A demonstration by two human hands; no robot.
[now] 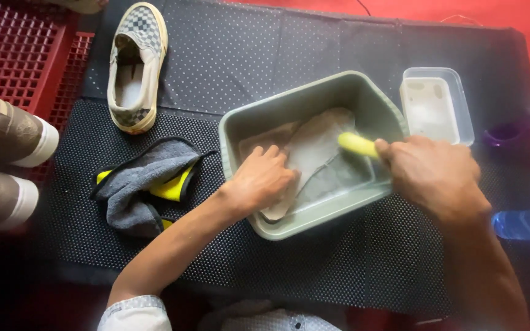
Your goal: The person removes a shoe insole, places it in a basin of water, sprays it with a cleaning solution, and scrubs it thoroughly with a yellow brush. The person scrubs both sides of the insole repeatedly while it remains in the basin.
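Scrubbing looks to be the step in hand. The left hand (264, 176) presses flat, fingers spread, on a grey shoe insole (317, 153) lying inside the grey-green plastic tub (314, 92); a second insole may lie beneath. The right hand (433, 175) is closed around a yellow brush handle (357, 144). Next the bristles need firm strokes while the insole is pinned. Further right, a clear container (435, 110) holds whitish, possibly soapy, contents.

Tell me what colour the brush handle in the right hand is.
Yellow. The brush handle sticks out of the right hand over the grey basin; head view.
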